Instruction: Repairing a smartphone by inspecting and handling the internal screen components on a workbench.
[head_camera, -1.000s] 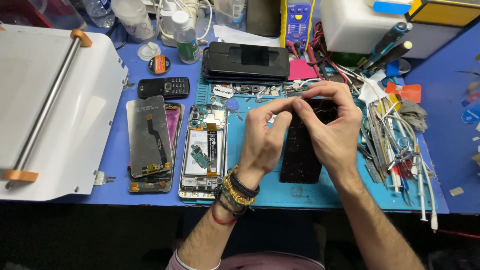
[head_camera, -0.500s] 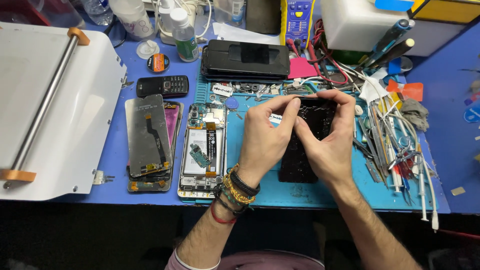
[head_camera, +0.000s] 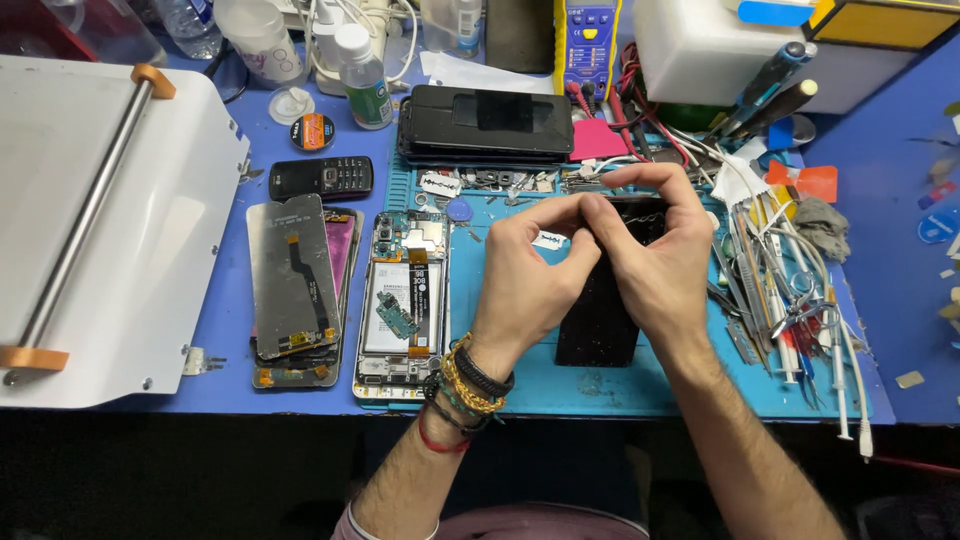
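A black phone screen panel (head_camera: 600, 325) lies flat on the teal repair mat (head_camera: 520, 385). Both my hands rest over its upper half. My left hand (head_camera: 530, 275), with beaded bracelets at the wrist, pinches at the panel's top edge. My right hand (head_camera: 660, 255) covers the top right part, its fingertips meeting the left hand's fingers. What the fingers pinch is too small to tell. To the left lies an opened phone body (head_camera: 405, 300) with its board and battery showing.
Detached display panels (head_camera: 295, 285) lie left of the open phone. A white machine with a metal roller (head_camera: 100, 220) fills the left. A small black keypad phone (head_camera: 322, 178), a black tablet-like stack (head_camera: 485, 122), a multimeter (head_camera: 587, 35), bottles and many tweezers and tools (head_camera: 790, 300) surround the mat.
My hands have drawn closer together over the top of the black panel, with the fingertips now meeting. The panel itself has stayed in place on the mat.
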